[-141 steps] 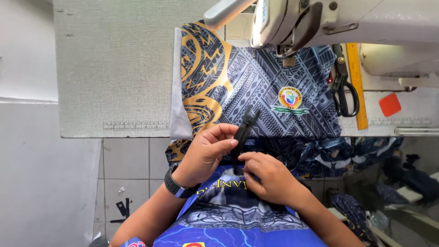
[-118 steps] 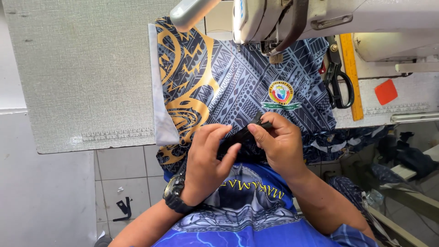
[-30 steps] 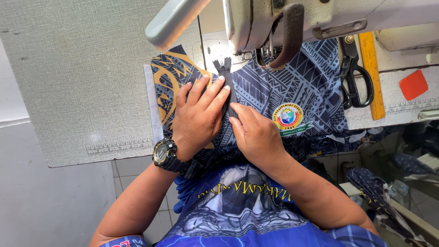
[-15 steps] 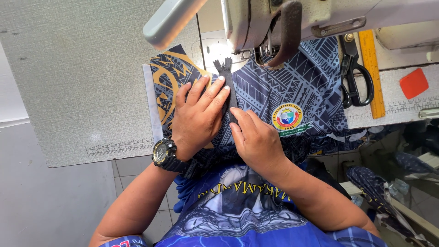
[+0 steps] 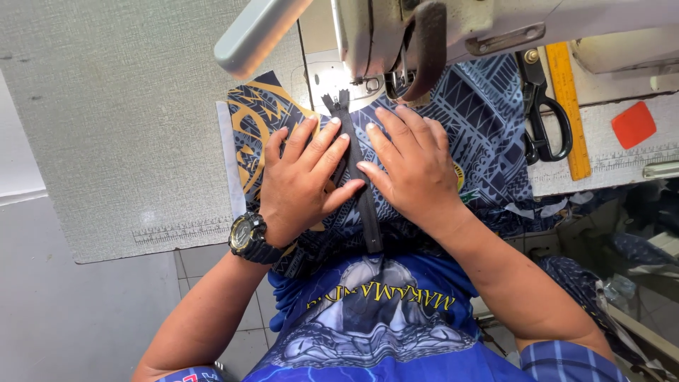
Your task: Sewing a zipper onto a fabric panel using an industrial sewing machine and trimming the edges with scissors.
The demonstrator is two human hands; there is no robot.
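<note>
Both hands lie flat and open, grasping nothing, pressing down. Left hand (image 5: pixel 300 180) has its fingers spread on the patterned blue fabric (image 5: pixel 488 134) just left of the black zipper (image 5: pixel 357 177), fingertips touching the tape edge. Right hand (image 5: pixel 414 166) mirrors it on the other side, thumb resting against the zipper. Zipper runs lengthwise away from the person, its top end just short of the presser foot (image 5: pixel 396 88) of the sewing machine (image 5: pixel 453 28); its lower end hangs off the worktop (image 5: pixel 106 127) edge toward the lap.

Judgement: done well, this wants even pressure from both palms, tape kept straight and aligned to the fabric edge, no ripples beneath, fingertips well clear of the needle.

Scissors (image 5: pixel 541 117), a yellow ruler (image 5: pixel 569 106) and red chalk (image 5: pixel 633 124) lie apart at right.
</note>
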